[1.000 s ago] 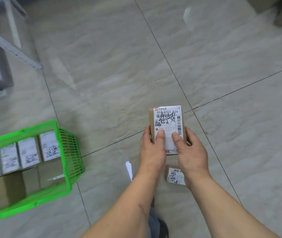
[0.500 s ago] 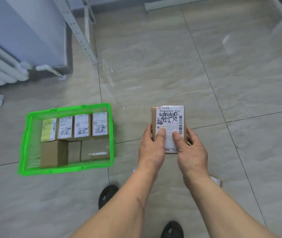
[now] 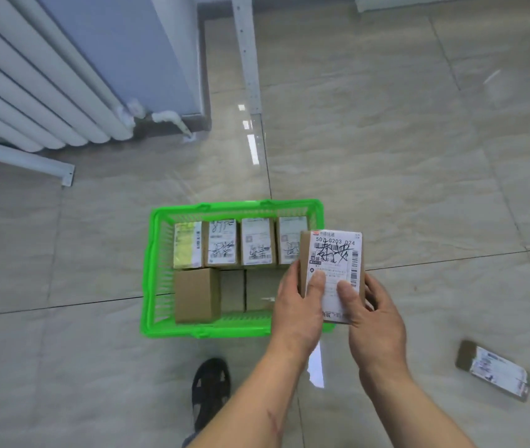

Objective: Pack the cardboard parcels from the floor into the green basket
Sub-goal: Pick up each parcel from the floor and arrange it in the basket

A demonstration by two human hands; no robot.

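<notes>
A white radiator (image 3: 31,85) stands at the upper left of the tiled floor (image 3: 386,156), with the green basket (image 3: 152,270) below it, part-filled with labelled cardboard parcels (image 3: 255,242). Over the basket's right end, left hand (image 3: 296,305) and right hand (image 3: 376,321) together grip a labelled parcel (image 3: 334,263), thumbs on its label. Another parcel (image 3: 493,370) lies on the floor, lower right.

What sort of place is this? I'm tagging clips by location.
Probably an indoor parcel sorting or storage room: glossy tile floor, white radiator against a blue wall, a metal rack leg, and labelled parcels in a green basket.
</notes>
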